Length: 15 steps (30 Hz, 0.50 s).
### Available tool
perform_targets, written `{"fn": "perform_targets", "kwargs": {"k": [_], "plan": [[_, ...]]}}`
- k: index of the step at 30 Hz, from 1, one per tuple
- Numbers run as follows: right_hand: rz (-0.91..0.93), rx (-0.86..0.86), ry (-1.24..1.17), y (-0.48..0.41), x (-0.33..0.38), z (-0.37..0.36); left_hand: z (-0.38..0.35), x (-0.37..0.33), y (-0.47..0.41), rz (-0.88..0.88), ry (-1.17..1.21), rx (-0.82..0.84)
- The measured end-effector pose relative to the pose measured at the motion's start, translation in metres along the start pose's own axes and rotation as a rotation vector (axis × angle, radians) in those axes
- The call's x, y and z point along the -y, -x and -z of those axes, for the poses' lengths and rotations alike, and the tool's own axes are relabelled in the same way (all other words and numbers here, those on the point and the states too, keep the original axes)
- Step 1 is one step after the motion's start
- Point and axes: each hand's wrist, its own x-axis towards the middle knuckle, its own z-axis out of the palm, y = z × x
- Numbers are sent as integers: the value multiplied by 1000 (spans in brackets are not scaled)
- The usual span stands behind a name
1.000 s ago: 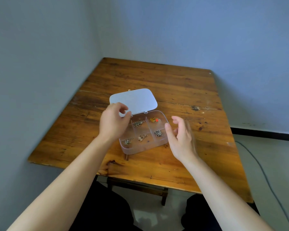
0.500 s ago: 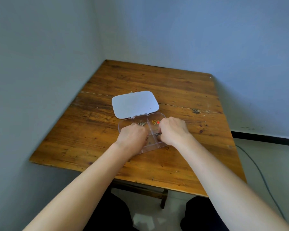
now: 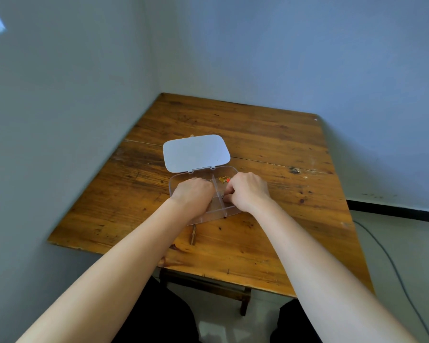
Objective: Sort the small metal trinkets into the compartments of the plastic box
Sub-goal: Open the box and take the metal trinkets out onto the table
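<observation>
Trinkets: small gold-and-red metal trinkets (image 3: pixel 225 179) sitting in far-right compartment of clear plastic box (image 3: pixel 229 211)
Left hand (image 3: pixel 193 192): curling inside box, contents hidden
Right hand (image 3: pixel 248 190): fingers pinching, grasp unclear

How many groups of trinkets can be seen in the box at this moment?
1 clearly: a gold cluster with a red piece in the far right compartment of the plastic box. The left hand and right hand may hide others.
</observation>
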Motion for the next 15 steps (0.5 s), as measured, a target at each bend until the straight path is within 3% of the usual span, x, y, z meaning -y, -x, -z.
{"fn": "perform_targets", "kwargs": {"k": [10, 15], "plan": [[67, 60, -97, -8, 0, -1, -9, 18, -5, 84, 231, -8], [55, 106, -482, -4, -15, 12, -5, 30, 8, 122, 558, -126]]}}
